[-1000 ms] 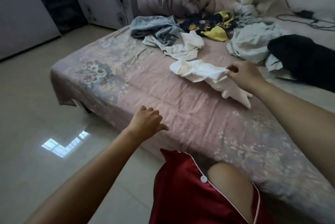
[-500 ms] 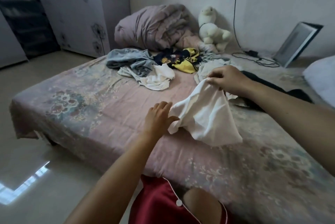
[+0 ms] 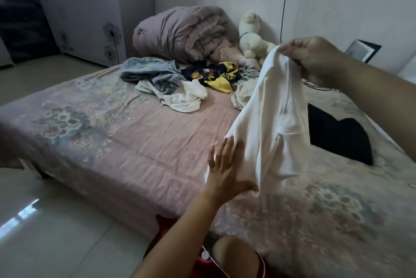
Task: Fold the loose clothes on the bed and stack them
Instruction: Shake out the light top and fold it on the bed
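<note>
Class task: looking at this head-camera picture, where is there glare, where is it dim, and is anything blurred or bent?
Head view: window glare reflects on the floor tiles; the room is dim, the doorway darkest; the wide lens bows the bed edge; the left hand looks slightly soft.

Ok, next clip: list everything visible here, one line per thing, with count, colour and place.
white garment: 1, white, held up over the bed's near right part
bed: 1, pink floral sheet, fills the middle of the view
grey-blue garment: 1, grey-blue, far side of the bed, left of the pile
white top: 1, white, crumpled in front of the grey-blue one
yellow and navy garment: 1, yellow and navy, far centre
pale grey garment: 1, pale grey, partly behind the held one
black garment: 1, black, right side of the bed
rolled duvet: 1, mauve, far end by the wall
plush toy: 1, cream, right of the duvet
left hand: open, fingers against the held garment's lower edge
right hand: pinching the garment's top
</note>
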Demonstrator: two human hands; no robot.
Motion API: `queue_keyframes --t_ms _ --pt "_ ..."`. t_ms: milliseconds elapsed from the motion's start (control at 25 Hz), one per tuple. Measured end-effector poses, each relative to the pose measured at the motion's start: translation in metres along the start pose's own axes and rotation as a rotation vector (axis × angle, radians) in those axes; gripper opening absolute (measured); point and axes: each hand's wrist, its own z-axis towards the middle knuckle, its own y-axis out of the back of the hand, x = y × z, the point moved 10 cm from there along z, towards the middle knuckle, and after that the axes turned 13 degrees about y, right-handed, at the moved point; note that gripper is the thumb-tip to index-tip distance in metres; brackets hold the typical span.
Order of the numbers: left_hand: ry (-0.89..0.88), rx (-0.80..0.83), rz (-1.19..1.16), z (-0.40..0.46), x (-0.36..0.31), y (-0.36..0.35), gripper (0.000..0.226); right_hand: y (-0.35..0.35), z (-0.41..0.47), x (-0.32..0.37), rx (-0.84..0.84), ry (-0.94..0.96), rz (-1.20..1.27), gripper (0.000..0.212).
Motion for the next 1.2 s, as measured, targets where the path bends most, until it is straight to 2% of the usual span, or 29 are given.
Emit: queue_keyframes --t_ms 120,200,240,320,360,400,560,640,720,840,1040,1120,1200 --pt "-0.100 0.024 -0.027 -0.007 -0.015 0.002 0.123 0.009 0.003 0.019 -0.021 0.034 0.009 0.018" --pt "-0.194 0.025 -0.022 -0.014 -0.024 0.008 0.111 0.018 0.002 0.026 -0.061 0.051 0.021 0.021" --pt "-0.221 -0.008 -0.035 -0.014 -0.026 0.015 0.094 0.022 0.001 0.027 -0.074 0.056 0.010 0.022" --pt "-0.217 -0.125 -0.123 -0.005 -0.026 0.038 0.044 0.033 -0.002 0.028 -0.102 0.071 -0.056 0.025" --pt "-0.180 -0.145 -0.197 0.005 -0.022 0.048 0.027 0.039 -0.003 0.027 -0.118 0.088 -0.109 0.026" --pt "-0.117 -0.131 -0.286 0.017 -0.015 0.056 0.020 0.045 -0.005 0.027 -0.131 0.111 -0.179 0.026" --pt "0.400 0.093 -0.593 0.067 0.039 0.071 0.020 0.065 -0.020 0.022 -0.126 0.137 -0.429 0.019" --pt "0.501 0.066 -0.624 0.093 0.053 0.089 0.031 0.070 -0.030 0.012 -0.095 0.126 -0.448 0.025" --pt "0.522 0.042 -0.641 0.121 0.058 0.108 0.038 0.074 -0.038 0.003 -0.057 0.118 -0.471 0.025" --pt "0.506 0.033 -0.596 0.154 0.056 0.130 0.034 0.090 -0.049 -0.001 -0.063 0.103 -0.522 0.019" --pt "0.395 0.011 -0.648 0.191 0.048 0.165 0.012 0.100 -0.066 0.018 -0.062 0.161 -0.418 0.023" --pt "0.366 0.015 -0.637 0.204 0.041 0.177 0.020 0.099 -0.072 0.025 0.029 0.148 -0.421 0.019" --pt "0.382 0.038 -0.618 0.217 0.038 0.187 0.022 0.097 -0.078 0.029 0.154 0.104 -0.552 0.029"
